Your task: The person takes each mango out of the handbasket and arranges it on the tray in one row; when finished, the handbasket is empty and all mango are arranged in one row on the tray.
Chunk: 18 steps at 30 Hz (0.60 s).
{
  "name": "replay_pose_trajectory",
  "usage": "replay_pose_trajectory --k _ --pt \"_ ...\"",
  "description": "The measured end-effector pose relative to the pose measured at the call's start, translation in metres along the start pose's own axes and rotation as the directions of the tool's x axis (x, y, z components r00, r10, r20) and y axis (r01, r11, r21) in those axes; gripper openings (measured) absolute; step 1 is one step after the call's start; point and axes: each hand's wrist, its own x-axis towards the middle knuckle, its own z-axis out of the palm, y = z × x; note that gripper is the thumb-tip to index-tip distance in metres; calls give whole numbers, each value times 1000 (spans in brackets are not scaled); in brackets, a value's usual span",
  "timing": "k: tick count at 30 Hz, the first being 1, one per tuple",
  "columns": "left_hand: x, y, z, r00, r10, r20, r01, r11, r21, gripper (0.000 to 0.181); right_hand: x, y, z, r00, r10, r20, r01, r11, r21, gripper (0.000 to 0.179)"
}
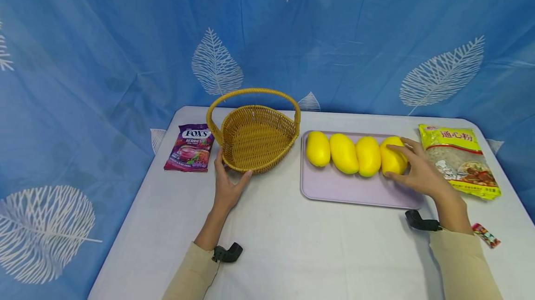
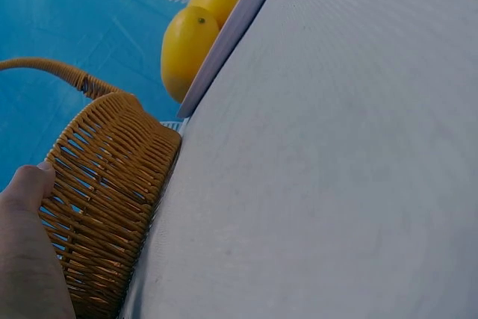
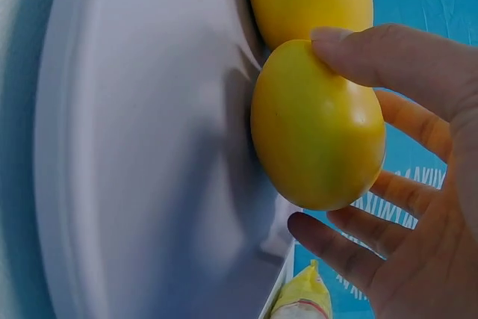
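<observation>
A brown wicker basket (image 1: 261, 137) with a tall arched handle stands at the back left of the table, with nothing inside. My left hand (image 1: 227, 188) holds its near left side; in the left wrist view the thumb (image 2: 33, 181) lies at the rim and the other fingers are hidden. Several yellow mangoes (image 1: 344, 153) lie in a row on a pale purple tray (image 1: 355, 191). Around the rightmost mango (image 3: 321, 128) curls my right hand (image 1: 422, 170), thumb on its near end and fingers on its far side. That mango still sits on the tray.
Left of the basket lies a purple candy bag (image 1: 191, 147). A yellow pasta bag (image 1: 459, 160) is right of the tray, close to the right forearm. Nearer the front right is a small red wrapped sweet (image 1: 486, 235). A blue leaf-patterned cloth (image 1: 334, 35) hangs behind the white table (image 1: 301, 249).
</observation>
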Motion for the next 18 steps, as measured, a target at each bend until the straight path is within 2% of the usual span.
replay_pose_trajectory --k 14,18 --pt "2 -2 -1 1000 6 2 -6 1000 9 95 -3 2 3 999 -45 -29 45 999 19 75" --pt "4 -22 3 1000 9 -3 -9 1000 4 99 -2 3 1 1000 -4 -23 4 1000 21 76"
